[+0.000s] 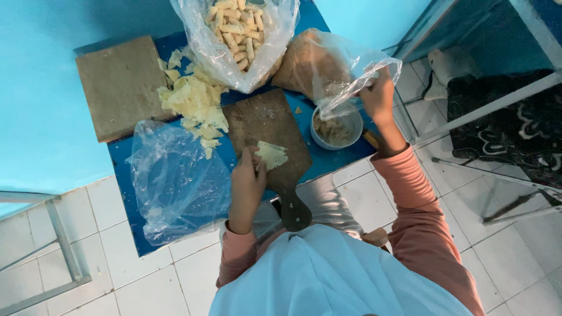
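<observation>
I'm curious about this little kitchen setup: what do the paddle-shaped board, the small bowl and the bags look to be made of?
The cutting board looks like dark, worn wood: matte brown, with a carved handle. The bowl seems to be pale plastic or enamel; its smooth rim leaves that open. The bags are thin clear plastic, crinkled and shiny.

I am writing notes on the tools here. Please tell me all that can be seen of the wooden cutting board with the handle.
The cutting board is dark brown, worn wood, a rectangle ending in a short rounded handle that points toward the person. It lies flat on the blue table, its handle past the table's edge. One pale, thin wrapper piece lies on it, and the left hand rests on its near edge by that piece.
</observation>
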`<move>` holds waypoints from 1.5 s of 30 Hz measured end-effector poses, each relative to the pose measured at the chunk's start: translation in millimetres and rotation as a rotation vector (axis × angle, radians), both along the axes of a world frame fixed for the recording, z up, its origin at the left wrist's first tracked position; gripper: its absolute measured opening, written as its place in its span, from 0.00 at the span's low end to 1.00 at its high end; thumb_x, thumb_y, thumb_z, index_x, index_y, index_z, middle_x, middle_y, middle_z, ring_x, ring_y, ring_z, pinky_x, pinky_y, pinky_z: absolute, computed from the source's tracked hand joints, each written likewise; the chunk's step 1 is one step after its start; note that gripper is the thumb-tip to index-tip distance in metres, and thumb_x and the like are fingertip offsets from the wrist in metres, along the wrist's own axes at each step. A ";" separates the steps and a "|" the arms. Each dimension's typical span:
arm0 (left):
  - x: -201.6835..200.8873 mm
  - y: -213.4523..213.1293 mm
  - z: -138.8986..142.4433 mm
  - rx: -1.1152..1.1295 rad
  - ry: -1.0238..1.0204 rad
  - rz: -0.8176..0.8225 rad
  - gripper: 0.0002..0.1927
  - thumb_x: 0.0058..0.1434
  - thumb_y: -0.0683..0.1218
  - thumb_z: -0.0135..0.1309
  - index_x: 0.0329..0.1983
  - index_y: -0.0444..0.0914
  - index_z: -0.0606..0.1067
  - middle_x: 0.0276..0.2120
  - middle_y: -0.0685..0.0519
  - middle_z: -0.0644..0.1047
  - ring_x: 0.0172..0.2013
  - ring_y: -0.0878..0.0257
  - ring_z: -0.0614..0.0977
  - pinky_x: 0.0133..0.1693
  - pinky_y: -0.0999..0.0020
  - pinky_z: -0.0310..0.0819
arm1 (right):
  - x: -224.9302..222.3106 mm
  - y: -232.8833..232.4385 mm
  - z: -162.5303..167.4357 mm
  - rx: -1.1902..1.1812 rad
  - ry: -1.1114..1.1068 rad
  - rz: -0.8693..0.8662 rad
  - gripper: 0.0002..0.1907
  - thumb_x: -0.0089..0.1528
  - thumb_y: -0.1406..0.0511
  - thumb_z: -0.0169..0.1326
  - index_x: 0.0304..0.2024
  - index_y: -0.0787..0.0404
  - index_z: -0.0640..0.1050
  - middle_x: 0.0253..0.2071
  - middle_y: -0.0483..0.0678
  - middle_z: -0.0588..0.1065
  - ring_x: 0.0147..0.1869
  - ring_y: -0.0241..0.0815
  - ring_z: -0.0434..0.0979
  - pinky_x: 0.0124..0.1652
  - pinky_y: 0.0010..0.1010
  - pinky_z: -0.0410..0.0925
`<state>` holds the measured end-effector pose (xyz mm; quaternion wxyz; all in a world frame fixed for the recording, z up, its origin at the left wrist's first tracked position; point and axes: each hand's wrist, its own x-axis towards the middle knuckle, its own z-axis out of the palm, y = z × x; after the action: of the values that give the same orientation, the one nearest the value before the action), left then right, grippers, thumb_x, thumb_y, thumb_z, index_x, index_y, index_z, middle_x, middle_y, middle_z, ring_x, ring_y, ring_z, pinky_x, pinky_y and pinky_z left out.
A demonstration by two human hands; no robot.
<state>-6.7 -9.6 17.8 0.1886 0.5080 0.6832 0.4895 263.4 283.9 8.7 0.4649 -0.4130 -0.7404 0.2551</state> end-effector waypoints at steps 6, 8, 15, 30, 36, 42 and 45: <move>2.7 -1.0 -2.1 0.027 0.015 0.011 0.18 0.60 0.34 0.54 0.54 0.35 0.70 0.37 0.40 0.79 0.39 0.42 0.83 0.37 0.53 0.76 | 22.2 -21.5 11.7 -0.115 0.438 0.118 0.18 0.69 0.80 0.53 0.52 0.64 0.59 0.39 0.59 0.79 0.38 0.46 0.84 0.40 0.33 0.80; 0.7 -1.9 -3.8 0.028 -0.005 0.004 0.18 0.60 0.34 0.54 0.54 0.35 0.70 0.38 0.40 0.80 0.39 0.44 0.84 0.37 0.55 0.77 | 30.5 -39.0 23.9 -0.145 0.499 0.080 0.17 0.70 0.79 0.52 0.50 0.62 0.58 0.42 0.63 0.81 0.38 0.46 0.84 0.38 0.31 0.78; -4.6 -7.8 -5.1 -0.002 -0.113 -0.028 0.16 0.61 0.35 0.56 0.52 0.36 0.71 0.34 0.43 0.82 0.34 0.49 0.86 0.33 0.59 0.78 | 30.6 -126.5 55.2 -0.192 0.635 0.025 0.17 0.71 0.78 0.53 0.50 0.61 0.59 0.44 0.64 0.80 0.38 0.42 0.80 0.40 0.28 0.75; 7.5 -14.6 5.5 0.045 -0.143 0.080 0.13 0.63 0.37 0.54 0.51 0.34 0.71 0.31 0.44 0.80 0.30 0.51 0.85 0.28 0.61 0.78 | -83.1 -206.8 -39.6 -0.376 0.406 0.344 0.15 0.69 0.79 0.49 0.48 0.61 0.59 0.47 0.63 0.81 0.45 0.43 0.83 0.41 0.29 0.77; 18.1 -6.0 8.8 -0.031 0.018 0.155 0.19 0.60 0.43 0.63 0.51 0.34 0.70 0.36 0.40 0.78 0.35 0.42 0.82 0.33 0.53 0.75 | -78.7 -209.3 -42.0 -0.296 0.373 0.376 0.15 0.69 0.79 0.48 0.48 0.61 0.58 0.46 0.62 0.80 0.50 0.45 0.84 0.46 0.31 0.79; 17.5 -7.6 6.7 -0.033 0.013 0.127 0.19 0.58 0.39 0.60 0.51 0.34 0.69 0.39 0.39 0.78 0.40 0.40 0.82 0.37 0.51 0.75 | -77.3 -210.7 -45.1 -0.303 0.412 0.389 0.16 0.69 0.80 0.48 0.48 0.60 0.58 0.47 0.62 0.80 0.49 0.45 0.83 0.47 0.32 0.78; 14.4 -8.0 5.5 -0.032 -0.015 0.113 0.19 0.60 0.40 0.61 0.52 0.34 0.69 0.39 0.39 0.78 0.39 0.41 0.82 0.37 0.51 0.75 | -76.0 -210.5 -46.4 -0.318 0.423 0.406 0.16 0.70 0.80 0.48 0.49 0.60 0.58 0.48 0.62 0.80 0.49 0.46 0.83 0.48 0.32 0.78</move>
<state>7.7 -17.6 23.4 0.1738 0.4620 0.7172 0.4919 187.3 73.4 -37.7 0.4777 -0.2624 -0.6457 0.5348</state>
